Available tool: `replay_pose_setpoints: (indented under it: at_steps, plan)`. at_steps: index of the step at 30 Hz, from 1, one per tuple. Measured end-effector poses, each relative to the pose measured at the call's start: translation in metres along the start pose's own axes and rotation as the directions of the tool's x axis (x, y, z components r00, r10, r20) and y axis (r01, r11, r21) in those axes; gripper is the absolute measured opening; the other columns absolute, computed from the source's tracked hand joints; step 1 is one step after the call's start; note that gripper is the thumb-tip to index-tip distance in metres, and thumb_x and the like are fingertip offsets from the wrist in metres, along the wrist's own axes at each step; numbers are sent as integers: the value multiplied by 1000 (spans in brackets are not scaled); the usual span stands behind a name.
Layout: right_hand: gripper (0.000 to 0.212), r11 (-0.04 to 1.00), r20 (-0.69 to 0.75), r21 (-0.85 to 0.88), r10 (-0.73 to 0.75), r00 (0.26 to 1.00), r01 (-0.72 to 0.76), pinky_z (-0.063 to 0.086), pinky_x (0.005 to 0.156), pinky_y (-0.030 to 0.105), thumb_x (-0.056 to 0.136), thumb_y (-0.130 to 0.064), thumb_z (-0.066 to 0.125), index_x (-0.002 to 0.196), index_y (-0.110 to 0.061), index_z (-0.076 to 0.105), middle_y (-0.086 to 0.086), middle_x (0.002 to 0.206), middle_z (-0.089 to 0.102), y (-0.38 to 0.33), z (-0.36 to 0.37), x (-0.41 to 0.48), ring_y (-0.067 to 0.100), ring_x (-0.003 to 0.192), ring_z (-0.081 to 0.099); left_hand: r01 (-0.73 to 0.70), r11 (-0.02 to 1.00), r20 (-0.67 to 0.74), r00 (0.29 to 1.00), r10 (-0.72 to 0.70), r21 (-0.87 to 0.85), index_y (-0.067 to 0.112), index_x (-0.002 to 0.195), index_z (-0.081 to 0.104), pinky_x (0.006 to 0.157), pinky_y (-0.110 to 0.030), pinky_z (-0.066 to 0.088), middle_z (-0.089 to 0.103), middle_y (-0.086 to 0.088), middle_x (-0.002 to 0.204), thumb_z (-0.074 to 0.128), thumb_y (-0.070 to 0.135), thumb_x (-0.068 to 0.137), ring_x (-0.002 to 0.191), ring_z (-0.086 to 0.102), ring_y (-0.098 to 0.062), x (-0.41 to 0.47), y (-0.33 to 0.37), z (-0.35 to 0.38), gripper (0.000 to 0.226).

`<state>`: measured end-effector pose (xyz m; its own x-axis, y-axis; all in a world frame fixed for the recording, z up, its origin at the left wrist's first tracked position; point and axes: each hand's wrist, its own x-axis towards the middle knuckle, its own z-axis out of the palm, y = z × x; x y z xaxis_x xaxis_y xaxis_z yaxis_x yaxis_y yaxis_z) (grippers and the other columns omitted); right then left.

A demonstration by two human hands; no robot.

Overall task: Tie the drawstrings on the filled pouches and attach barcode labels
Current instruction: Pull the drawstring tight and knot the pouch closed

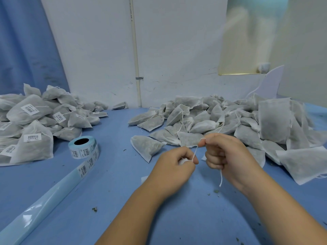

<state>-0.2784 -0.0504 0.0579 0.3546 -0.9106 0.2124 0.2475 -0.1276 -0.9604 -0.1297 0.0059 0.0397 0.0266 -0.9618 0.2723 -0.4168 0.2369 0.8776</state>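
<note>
Here both hands worked close together above the blue counter (115, 174). The left hand (174, 163) was curled around a small white pouch (182, 160), mostly hidden in the fist, and pinched its drawstring (195, 153) at the fingertips. The right hand (224, 152), also fisted, pinched the same string higher up between thumb and forefinger – a loose end hung below that fist.

Just beyond the hands lay a heap of unlabelled pouches (203, 119), their strings trailing, spreading to the right edge of the counter. On the left side sat a label roll (83, 147) on its end, its shiny backing strip (44, 204) running toward the near left corner. Behind it rose a pile of labelled pouches (31, 110), each bearing a barcode sticker. Green crumbs (95, 209) dotted the surface.

The counter met a scuffed white wall (97, 50) with a thin pipe (135, 50) running down it – a blue curtain (21, 41) hung at far left, and a pale reflective panel (247, 41) at upper right.
</note>
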Motion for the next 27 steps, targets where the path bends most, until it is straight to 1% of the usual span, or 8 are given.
replay_pose_setpoints:
  at_steps: [4, 6, 7, 11, 14, 17, 21, 27]
  plan:
    - [29, 1000, -60, -24, -4, 998, 3, 13, 43, 21, 88, -3, 48, 65, -7, 66, -3, 52, 20, 1, -1, 1, 11, 44, 14, 94, 985, 31, 995, -91, -145, 22, 65, 62, 64, -22, 40, 53, 11, 62, 53, 37, 74, 60, 50, -6, 0, 3, 0, 20]
    - [30, 999, -69, -43, -9, 998, 6, 13, 43, 22, 87, -3, 49, 64, -8, 66, -3, 51, 21, 1, 0, 1, 12, 44, 14, 104, 974, 2, 994, -106, -199, 18, 64, 63, 74, -30, 46, 61, 9, 66, 55, 37, 78, 64, 57, -7, 0, 2, 1, 25]
    - [30, 999, -70, -52, -11, 997, 7, 13, 44, 22, 87, -4, 49, 64, -9, 67, -4, 51, 22, 2, 0, 0, 12, 44, 15, 103, 971, -3, 994, -107, -216, 14, 65, 64, 76, -29, 48, 64, 8, 68, 56, 33, 82, 66, 60, -7, 0, 2, 2, 26]
    - [27, 997, -82, -80, -20, 996, 13, 15, 44, 23, 87, -4, 50, 65, -8, 66, -3, 51, 23, 1, 1, 0, 13, 45, 15, 91, 943, 40, 996, -82, -319, 10, 69, 66, 68, -24, 50, 65, 0, 68, 58, 22, 79, 63, 60, -14, -1, 7, 2, 18]
    - [25, 996, -97, -91, -28, 995, 19, 14, 45, 24, 85, -4, 52, 64, -9, 64, -3, 51, 22, -1, 1, -2, 14, 47, 15, 111, 883, 55, 994, -96, -457, 9, 70, 62, 57, -24, 44, 60, -8, 67, 60, 16, 77, 57, 51, -19, -2, 11, 4, 10]
    - [24, 993, -118, -113, -25, 993, 12, 16, 42, 22, 84, -3, 52, 63, -8, 63, -4, 48, 23, -1, 2, -2, 13, 44, 16, 128, 831, 71, 992, -107, -541, 5, 70, 59, 52, -23, 37, 54, -10, 62, 62, 6, 83, 54, 43, -19, -3, 15, 5, 13]
    - [17, 987, -135, -158, -15, 991, -6, 21, 39, 20, 80, -5, 55, 65, -7, 63, -6, 45, 27, -2, 4, -2, 10, 41, 21, 114, 761, 82, 993, -79, -638, 3, 71, 57, 52, -23, 33, 54, -8, 61, 56, 12, 71, 51, 43, -15, -5, 19, 4, 9]
    - [16, 976, -132, -202, 50, 990, -77, 24, 37, 18, 87, -6, 56, 77, -10, 68, -7, 45, 32, 2, 4, -1, 7, 38, 26, 90, 711, 57, 996, -70, -698, 2, 88, 67, 53, -23, 33, 53, -7, 63, 60, 12, 79, 53, 42, -16, -4, 16, 1, 15]
